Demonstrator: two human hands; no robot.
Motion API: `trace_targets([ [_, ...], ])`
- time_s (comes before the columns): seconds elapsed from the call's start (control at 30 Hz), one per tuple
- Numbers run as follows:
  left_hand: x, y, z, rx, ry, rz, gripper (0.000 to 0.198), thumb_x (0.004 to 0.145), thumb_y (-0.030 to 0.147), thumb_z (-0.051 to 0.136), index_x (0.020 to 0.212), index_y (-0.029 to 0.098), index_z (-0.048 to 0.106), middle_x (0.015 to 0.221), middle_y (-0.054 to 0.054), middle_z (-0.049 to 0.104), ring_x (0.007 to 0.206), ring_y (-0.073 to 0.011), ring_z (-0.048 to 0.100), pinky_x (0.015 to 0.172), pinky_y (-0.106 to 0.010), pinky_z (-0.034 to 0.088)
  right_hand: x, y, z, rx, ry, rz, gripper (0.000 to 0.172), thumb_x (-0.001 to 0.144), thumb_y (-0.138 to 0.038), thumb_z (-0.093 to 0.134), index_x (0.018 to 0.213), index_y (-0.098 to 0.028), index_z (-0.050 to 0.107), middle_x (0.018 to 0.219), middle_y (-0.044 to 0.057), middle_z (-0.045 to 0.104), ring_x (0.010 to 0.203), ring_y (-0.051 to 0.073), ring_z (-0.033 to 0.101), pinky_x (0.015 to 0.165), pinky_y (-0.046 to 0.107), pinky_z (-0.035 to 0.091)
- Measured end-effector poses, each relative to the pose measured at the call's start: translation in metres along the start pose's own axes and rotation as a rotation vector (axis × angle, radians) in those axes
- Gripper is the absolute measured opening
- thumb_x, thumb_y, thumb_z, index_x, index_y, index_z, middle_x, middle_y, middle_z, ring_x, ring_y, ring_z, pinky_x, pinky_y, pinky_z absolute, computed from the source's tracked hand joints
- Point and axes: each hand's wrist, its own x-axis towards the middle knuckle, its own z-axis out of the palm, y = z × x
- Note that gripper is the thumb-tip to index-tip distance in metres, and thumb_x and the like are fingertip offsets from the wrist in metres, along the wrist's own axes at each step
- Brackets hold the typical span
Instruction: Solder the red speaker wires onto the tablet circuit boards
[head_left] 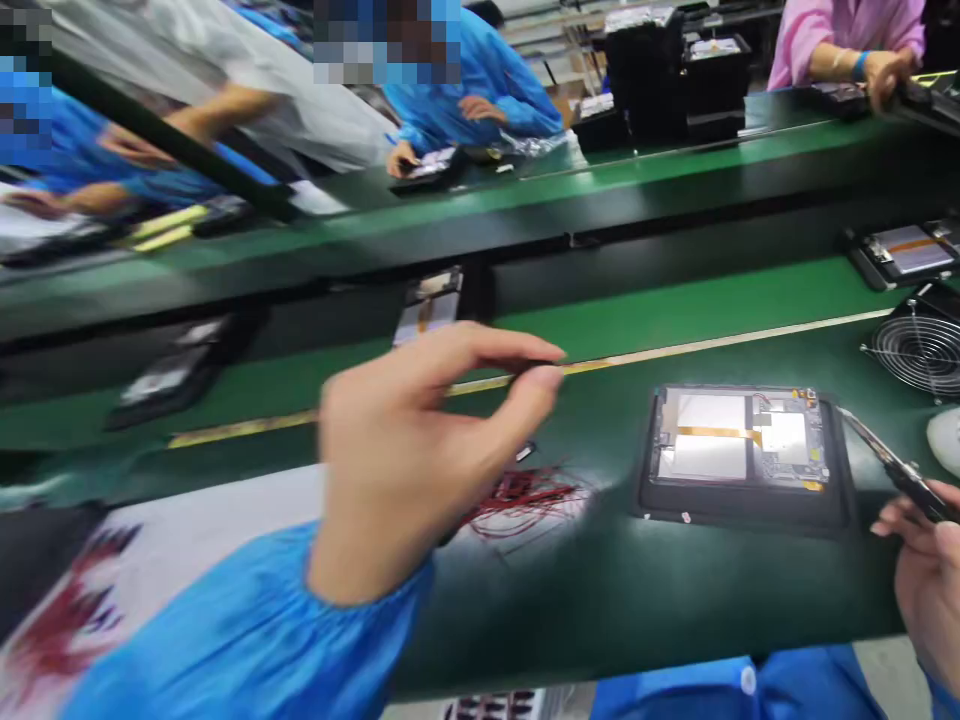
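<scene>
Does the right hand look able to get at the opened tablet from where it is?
Probably yes: the right hand holds tweezers whose tip lies close to the right side of the opened tablet, and nothing visible blocks the way.

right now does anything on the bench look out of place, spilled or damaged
Only the red wires: they lie in a loose tangle on the green bench, between the left hand and the opened tablet, looking untidy. I see no obvious spill or damage; fine detail is blurred.
</scene>
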Motion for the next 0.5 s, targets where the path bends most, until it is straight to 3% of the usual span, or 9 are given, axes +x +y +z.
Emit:
trace_targets([
  [0.1,-0.001,0.022,0.051,-0.149,-0.298,0.063,0.011,0.096,0.024,0.069,0.095,0.024,0.080,0.089,0.003,0.082,0.079,-0.0178,0.076,0.077,-0.028,0.061,-0.002,-0.001,0.002,-0.002,-0.015,0.002,0.032,0.086,-0.040,0.085,0.109,-0.019,0.077,0.080,0.004,0.076,0.064,0.021,0.074,0.055,0.030,0.064],
  [0.17,-0.008,0.019,0.084,-0.126,-0.464,0.079,0.011,0.093,0.020,0.069,0.092,0.023,0.080,0.086,0.002,0.082,0.077,-0.0178,0.075,0.074,-0.028,0.058,-0.003,-0.002,0.003,0.014,-0.027,0.005,0.030,0.088,-0.039,0.084,0.109,-0.019,0.077,0.079,0.004,0.076,0.064,0.021,0.074,0.054,0.030,0.064],
  [0.23,-0.016,0.008,0.106,-0.055,-0.547,0.086,0.010,0.092,0.017,0.071,0.089,0.022,0.079,0.082,0.000,0.080,0.075,-0.0188,0.074,0.072,-0.029,0.057,-0.004,-0.003,0.004,0.030,-0.032,0.005,0.030,0.088,-0.039,0.084,0.109,-0.019,0.077,0.079,0.004,0.076,0.063,0.021,0.073,0.054,0.030,0.064],
  [0.3,-0.024,-0.001,0.115,-0.001,-0.562,0.087,0.008,0.091,0.018,0.072,0.092,0.021,0.080,0.087,-0.003,0.080,0.079,-0.0226,0.073,0.075,-0.033,0.058,-0.004,-0.003,0.004,0.039,-0.032,0.008,0.030,0.087,-0.038,0.085,0.108,-0.019,0.077,0.080,0.004,0.076,0.063,0.021,0.073,0.053,0.031,0.063],
  [0.37,-0.031,-0.001,0.114,0.013,-0.542,0.124,0.016,0.095,0.019,0.071,0.107,0.020,0.081,0.104,-0.009,0.080,0.093,-0.0269,0.073,0.084,-0.040,0.061,-0.004,-0.004,0.005,0.038,-0.033,0.014,0.029,0.087,-0.038,0.085,0.108,-0.019,0.078,0.081,0.005,0.076,0.063,0.022,0.073,0.052,0.032,0.063],
  [0.43,-0.040,0.009,0.110,-0.040,-0.513,0.243,0.026,0.100,0.017,0.068,0.123,0.022,0.079,0.123,-0.012,0.076,0.110,-0.0288,0.072,0.095,-0.045,0.062,-0.005,-0.004,0.005,0.031,-0.035,0.020,0.029,0.087,-0.038,0.084,0.108,-0.019,0.078,0.083,0.005,0.076,0.064,0.023,0.073,0.051,0.033,0.063],
  [0.5,-0.048,0.024,0.109,-0.138,-0.503,0.401,0.027,0.104,0.015,0.066,0.126,0.024,0.079,0.133,-0.013,0.073,0.122,-0.0287,0.069,0.103,-0.046,0.060,-0.005,-0.004,0.004,0.023,-0.033,0.020,0.028,0.088,-0.038,0.084,0.108,-0.019,0.078,0.086,0.005,0.076,0.064,0.023,0.073,0.051,0.034,0.062],
])
